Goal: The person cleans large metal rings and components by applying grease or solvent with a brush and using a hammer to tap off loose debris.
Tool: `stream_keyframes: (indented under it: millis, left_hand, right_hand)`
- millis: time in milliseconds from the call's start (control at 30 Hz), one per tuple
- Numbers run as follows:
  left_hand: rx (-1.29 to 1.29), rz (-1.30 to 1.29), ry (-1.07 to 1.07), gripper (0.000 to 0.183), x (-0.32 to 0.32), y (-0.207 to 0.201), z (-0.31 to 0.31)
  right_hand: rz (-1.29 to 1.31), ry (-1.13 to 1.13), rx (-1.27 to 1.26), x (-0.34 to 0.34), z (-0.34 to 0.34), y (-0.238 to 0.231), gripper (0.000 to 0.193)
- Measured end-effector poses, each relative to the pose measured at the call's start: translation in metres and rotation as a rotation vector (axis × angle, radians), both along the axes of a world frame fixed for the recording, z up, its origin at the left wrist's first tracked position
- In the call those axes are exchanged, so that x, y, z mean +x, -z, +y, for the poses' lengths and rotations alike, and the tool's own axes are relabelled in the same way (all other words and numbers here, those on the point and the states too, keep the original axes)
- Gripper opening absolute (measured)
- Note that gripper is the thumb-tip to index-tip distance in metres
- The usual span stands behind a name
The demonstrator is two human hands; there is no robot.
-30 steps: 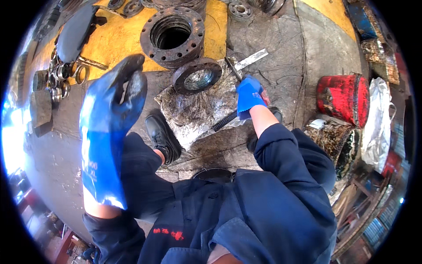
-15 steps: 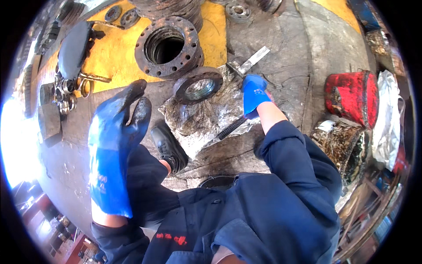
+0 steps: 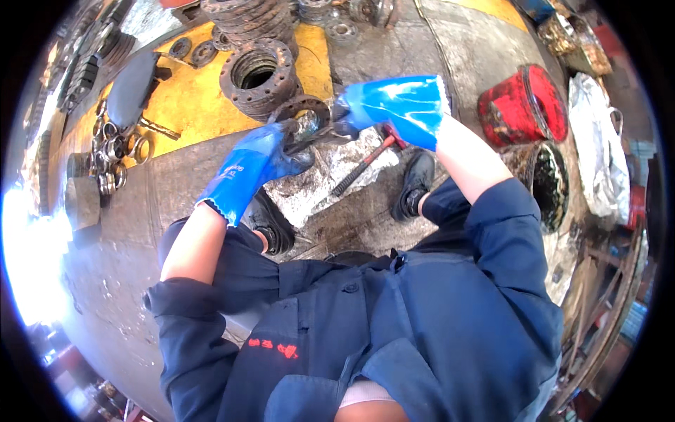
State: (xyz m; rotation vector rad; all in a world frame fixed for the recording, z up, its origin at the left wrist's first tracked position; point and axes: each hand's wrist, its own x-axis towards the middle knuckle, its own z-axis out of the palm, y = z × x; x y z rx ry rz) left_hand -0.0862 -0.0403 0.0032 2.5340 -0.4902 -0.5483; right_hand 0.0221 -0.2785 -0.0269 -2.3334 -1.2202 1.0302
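Tool point(image 3: 318, 136), dark and narrow, runs left to right between left hand point(image 3: 261, 156) and right hand point(image 3: 362, 105), fingers of both pinching it; flange ring point(image 3: 301, 102) on far side.

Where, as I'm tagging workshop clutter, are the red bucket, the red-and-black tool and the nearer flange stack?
Red bucket point(image 3: 508, 107), head view: on its side wall.
Red-and-black tool point(image 3: 363, 166), head view: midway along its handle.
Nearer flange stack point(image 3: 254, 96), head view: on the top flange's face.
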Motion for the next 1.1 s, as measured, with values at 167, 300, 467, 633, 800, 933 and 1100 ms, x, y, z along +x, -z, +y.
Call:
stream_keyframes:
  millis: [167,300,467,633,800,933,1100]
  left_hand:
    - [0.16,0.124,-0.021,0.034,-0.009,0.025,-0.016]
    - [0.31,0.068,-0.038,0.029,-0.004,0.057,0.0]
    - [0.495,0.117,-0.004,0.029,0.004,0.057,-0.003]
    - [0.472,0.177,-0.091,0.029,0.023,0.048,-0.014]
    - [0.472,0.207,-0.188,0.028,0.021,0.058,0.002]
    - [0.421,0.179,-0.193,0.025,0.027,0.063,0.01]
    - [0.394,0.079,-0.246,0.026,0.031,0.056,0.007]
  right_hand:
    - [0.126,0.169,0.114,-0.036,0.009,-0.005,0.025]
    - [0.643,0.777,0.541,-0.046,-0.017,0.042,0.037]
    - [0.778,1.559,0.425,-0.067,-0.069,0.216,0.028]
    - [0.562,1.837,0.474,-0.109,-0.084,0.38,0.014]
    - [0.822,1.991,0.634,-0.095,-0.066,0.341,0.011]
    - [1.031,2.256,1.054,-0.102,-0.057,0.356,0.01]
    - [0.851,2.177,1.066,-0.117,-0.055,0.316,0.014]
